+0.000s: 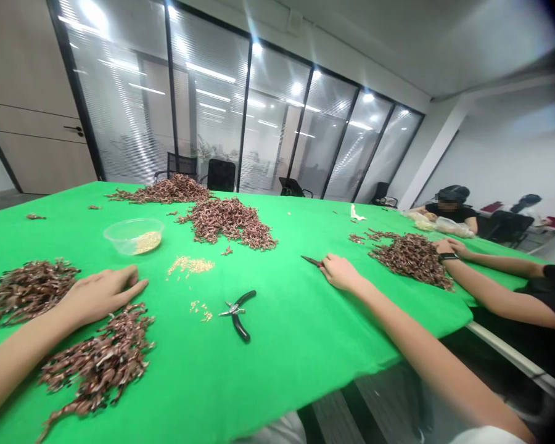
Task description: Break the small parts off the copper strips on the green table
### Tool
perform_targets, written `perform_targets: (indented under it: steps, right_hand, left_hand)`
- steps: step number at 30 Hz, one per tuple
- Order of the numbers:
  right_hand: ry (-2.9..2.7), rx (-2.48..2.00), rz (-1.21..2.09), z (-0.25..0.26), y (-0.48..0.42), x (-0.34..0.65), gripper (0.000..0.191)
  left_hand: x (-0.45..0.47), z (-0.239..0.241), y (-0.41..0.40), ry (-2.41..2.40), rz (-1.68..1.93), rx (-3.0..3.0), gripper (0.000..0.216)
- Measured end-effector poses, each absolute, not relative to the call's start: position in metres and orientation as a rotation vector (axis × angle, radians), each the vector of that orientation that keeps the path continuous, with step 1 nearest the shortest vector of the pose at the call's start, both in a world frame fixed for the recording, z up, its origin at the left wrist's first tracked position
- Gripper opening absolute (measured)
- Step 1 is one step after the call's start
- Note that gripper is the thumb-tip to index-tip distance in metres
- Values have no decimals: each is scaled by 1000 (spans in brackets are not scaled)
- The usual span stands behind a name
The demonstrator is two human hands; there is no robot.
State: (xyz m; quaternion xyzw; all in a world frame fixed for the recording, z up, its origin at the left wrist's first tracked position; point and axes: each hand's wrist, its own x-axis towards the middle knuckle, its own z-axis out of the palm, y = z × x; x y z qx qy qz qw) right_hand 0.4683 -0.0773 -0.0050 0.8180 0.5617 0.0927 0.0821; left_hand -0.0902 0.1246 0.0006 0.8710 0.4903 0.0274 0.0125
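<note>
My left hand (pixel 104 292) rests on the green cloth with its fingers apart. It lies between a pile of small reddish-brown figures (pixel 30 288) and a nearer pile of the same figures (pixel 108 357), close against both. Out to the right, my right hand (pixel 340 272) is closed around a slim, dark pointed tool (pixel 311 261) whose tip points left; its exact kind does not show. Black-handled pliers (pixel 235 313) lie with spread handles in between. Beside them are small beige bits (pixel 192 265), and a clear plastic bowl (pixel 120 237) holds more of these.
Larger figure heaps (pixel 229 223) cover part of the far side of the green-covered table (pixel 277 382). On the right, a co-worker's hands (pixel 448 248) touch another heap (pixel 414 259). Another person (pixel 451 206) sits beyond, near plastic bags (pixel 453 227). Chairs (pixel 221 175) stand behind.
</note>
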Motion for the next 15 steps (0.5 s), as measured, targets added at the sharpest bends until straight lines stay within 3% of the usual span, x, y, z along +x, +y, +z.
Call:
perform_targets:
  steps: [8,15]
  right_hand:
    - [1489,2446,40,31,-96,470,31]
    - [2034,2322,319,38,-12,391,39]
  left_hand:
    - [-89,2,128,1521,24,2680,51]
    - [-85,3,126,1562,-6,2687,49]
